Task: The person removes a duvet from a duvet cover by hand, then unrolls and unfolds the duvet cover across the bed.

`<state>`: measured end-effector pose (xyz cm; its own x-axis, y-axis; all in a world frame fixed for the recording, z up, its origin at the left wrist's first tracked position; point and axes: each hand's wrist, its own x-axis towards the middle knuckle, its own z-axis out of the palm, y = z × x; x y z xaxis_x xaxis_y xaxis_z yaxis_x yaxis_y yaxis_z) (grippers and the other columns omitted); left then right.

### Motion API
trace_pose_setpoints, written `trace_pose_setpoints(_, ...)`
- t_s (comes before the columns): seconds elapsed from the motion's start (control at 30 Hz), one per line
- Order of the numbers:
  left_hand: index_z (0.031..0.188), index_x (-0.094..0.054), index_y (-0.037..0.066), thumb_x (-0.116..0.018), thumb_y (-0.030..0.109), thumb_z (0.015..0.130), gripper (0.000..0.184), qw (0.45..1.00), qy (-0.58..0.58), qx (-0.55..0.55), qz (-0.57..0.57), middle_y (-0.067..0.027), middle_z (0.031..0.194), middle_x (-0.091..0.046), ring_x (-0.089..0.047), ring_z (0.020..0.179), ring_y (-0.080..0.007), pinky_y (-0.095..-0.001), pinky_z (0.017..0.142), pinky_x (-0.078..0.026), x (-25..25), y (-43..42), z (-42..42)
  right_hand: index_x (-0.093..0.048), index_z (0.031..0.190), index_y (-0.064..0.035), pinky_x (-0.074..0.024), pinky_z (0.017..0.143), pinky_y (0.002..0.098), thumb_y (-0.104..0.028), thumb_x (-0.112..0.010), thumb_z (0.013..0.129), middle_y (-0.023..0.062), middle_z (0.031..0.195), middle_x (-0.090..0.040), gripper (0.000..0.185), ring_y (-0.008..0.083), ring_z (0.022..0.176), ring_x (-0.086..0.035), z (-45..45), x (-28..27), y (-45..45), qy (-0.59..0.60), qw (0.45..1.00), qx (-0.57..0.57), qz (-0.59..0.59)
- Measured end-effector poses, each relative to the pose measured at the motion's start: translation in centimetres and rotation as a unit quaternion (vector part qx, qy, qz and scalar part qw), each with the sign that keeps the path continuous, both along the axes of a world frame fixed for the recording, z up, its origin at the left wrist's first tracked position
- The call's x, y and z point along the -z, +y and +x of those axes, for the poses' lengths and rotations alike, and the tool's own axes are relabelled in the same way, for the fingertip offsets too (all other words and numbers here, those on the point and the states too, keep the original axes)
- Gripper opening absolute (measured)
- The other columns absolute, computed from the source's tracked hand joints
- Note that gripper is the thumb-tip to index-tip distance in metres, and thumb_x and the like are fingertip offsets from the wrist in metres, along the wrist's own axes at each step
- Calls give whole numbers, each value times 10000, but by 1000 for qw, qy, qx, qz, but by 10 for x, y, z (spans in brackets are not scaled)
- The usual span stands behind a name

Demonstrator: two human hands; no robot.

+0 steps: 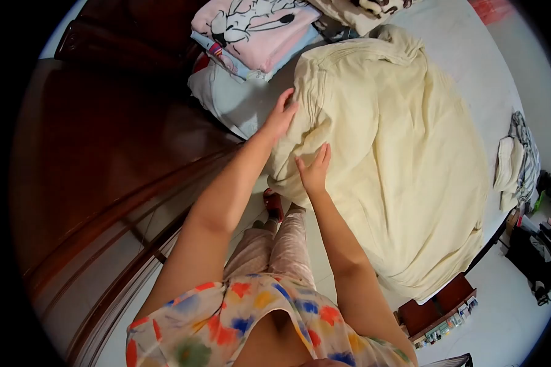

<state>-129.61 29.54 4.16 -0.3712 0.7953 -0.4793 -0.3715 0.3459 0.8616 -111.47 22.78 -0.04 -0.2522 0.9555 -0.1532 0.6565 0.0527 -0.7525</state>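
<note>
A large cream cloth (398, 140) lies spread over the bed, with gathers and folds along its left edge and top; whether it is a garment or a cover I cannot tell. At its upper left edge rests my left hand (280, 116), open, with the fingers stretched along the cloth. Lower down, my right hand (314, 171) is open on the near left part, its thumb apart from its fingers. Neither hand shows a grip on the fabric. Part of the cloth hangs over the near side of the bed.
Folded pink clothing with a cartoon print (257, 30) sits on a pale blue piece (220, 92) beyond my left hand. Dark wooden furniture (104, 140) stands at left. Striped clothing (519, 153) lies at the bed's right edge, and a box of small items (438, 312) is below.
</note>
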Motion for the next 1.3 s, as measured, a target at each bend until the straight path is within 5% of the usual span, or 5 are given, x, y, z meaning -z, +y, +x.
trace_pose_setpoints(0.17, 1431, -300, 81, -660, 47, 789, 737, 936, 256, 11, -242, -149, 1387, -410, -414, 1260, -249, -339, 1042, -348, 126, -113, -9, -390, 1316, -9, -347, 1011, 447, -105, -643, 749, 188, 1408, -376, 628, 328, 1300, -371, -15, 15, 1, -46, 981, -140, 122)
trace_pose_setpoints(0.37, 1457, -205, 66, -718, 94, 768, 860, 986, 18, 14, -167, -155, 1394, -396, -411, 1270, -249, -353, 1039, -363, 199, -191, 20, -506, 1161, -75, -399, 935, 419, -186, -611, 771, 139, 1247, -524, 419, 254, 1155, -508, -53, 41, -4, -105, 906, -369, 182)
trace_pose_setpoints(0.67, 1325, -369, -5, -760, 534, 646, 951, 899, 287, 189, -270, -222, 1271, -472, -452, 1195, -370, -431, 1006, -385, 128, -149, 70, -645, 943, -125, -370, 897, 403, -189, -506, 826, 43, 990, -638, 193, 204, 976, -567, 46, 52, -16, -266, 865, -425, -1)
trace_pose_setpoints(0.8, 1242, -469, 7, -709, 402, 718, 699, 856, 343, 176, -343, -241, 1194, -541, -506, 1136, -397, -439, 950, -429, 147, -145, 89, -669, 878, -156, -366, 889, 398, -172, -512, 800, 13, 973, -642, 176, 192, 983, -553, 56, 53, -41, -223, 848, -474, 77)
trace_pose_setpoints(1.3, 1196, -548, -66, -366, 220, 880, 463, 902, -364, -110, -206, -200, 1200, -594, -578, 1110, -305, -429, 999, -440, 19, -178, 2, -628, 1065, -147, -150, 1075, 643, -156, -540, 832, 36, 1044, -622, 249, 212, 1115, -526, 142, 26, -64, -374, 897, -229, 51)
